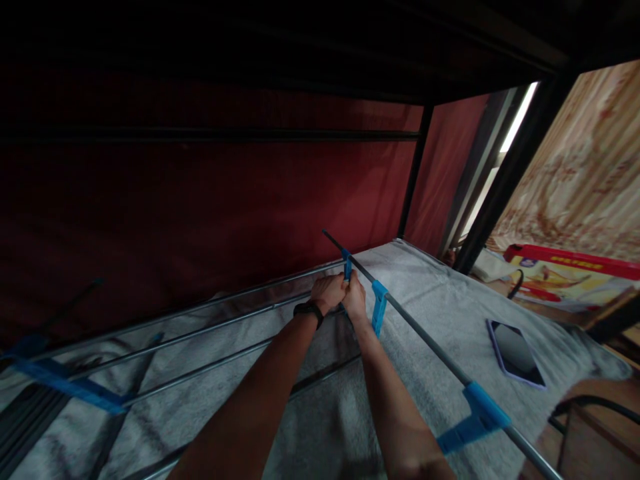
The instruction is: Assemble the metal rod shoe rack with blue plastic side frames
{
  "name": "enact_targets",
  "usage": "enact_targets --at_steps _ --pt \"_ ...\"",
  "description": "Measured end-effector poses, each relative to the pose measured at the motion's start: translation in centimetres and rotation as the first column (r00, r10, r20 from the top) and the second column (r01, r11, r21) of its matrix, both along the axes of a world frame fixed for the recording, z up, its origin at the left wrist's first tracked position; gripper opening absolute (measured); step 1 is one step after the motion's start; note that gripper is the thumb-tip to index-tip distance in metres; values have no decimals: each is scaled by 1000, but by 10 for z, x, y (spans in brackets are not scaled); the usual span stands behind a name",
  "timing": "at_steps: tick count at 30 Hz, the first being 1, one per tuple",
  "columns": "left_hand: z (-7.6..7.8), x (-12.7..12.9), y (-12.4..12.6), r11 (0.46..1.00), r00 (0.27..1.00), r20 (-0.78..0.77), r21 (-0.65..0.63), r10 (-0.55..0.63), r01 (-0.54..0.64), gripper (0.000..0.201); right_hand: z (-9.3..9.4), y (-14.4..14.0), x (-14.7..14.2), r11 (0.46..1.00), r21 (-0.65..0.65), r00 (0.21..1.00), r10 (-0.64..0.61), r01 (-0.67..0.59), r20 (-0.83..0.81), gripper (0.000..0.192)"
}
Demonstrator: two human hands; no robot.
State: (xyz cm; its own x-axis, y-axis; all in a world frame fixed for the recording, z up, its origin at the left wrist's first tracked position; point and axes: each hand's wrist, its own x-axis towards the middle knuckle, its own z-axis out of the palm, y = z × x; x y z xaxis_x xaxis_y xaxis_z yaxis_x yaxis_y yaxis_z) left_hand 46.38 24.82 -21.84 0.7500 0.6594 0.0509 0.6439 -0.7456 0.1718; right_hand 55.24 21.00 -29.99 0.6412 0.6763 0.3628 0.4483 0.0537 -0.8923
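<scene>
A metal drying rack lies on a grey blanket (440, 313). Its long end rod (425, 340) runs from the middle to the lower right and carries blue plastic connectors. My left hand (327, 291), with a black band at the wrist, and my right hand (354, 297) are closed together around the rod at one small blue connector (347, 265). A second blue connector (379, 307) sits just right of my right hand, and a third blue connector (475, 415) is further down the rod. Several thin rack rods (210, 333) run off to the left.
A dark tablet or phone (514, 352) lies on the blanket at the right. A red and yellow box (570, 273) sits beyond it. A dark red cloth wall (200, 200) and black frame posts (413, 173) enclose the space, with a dark shelf overhead. A blue bar (65, 383) lies at the left.
</scene>
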Motion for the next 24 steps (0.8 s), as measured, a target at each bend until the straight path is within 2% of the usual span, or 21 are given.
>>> enact_targets --at_steps 3,7,12,18,24 --pt "1 -1 2 1000 1000 11 -22 -19 19 36 -1 0 -1 998 0 994 -64 64 93 41" --pt "-2 1 1 1000 1000 21 19 -9 9 38 -2 0 -1 999 -8 992 -48 49 115 37" --pt "-7 5 1 997 998 31 56 57 -59 40 -1 2 0 998 -40 991 -52 57 122 34" --pt "-8 4 4 996 1000 29 85 2 -5 43 -2 3 1 998 -28 990 -56 60 127 34" --pt "-2 8 3 997 999 -19 75 -29 30 44 -4 4 1 996 -49 988 -69 76 140 31"
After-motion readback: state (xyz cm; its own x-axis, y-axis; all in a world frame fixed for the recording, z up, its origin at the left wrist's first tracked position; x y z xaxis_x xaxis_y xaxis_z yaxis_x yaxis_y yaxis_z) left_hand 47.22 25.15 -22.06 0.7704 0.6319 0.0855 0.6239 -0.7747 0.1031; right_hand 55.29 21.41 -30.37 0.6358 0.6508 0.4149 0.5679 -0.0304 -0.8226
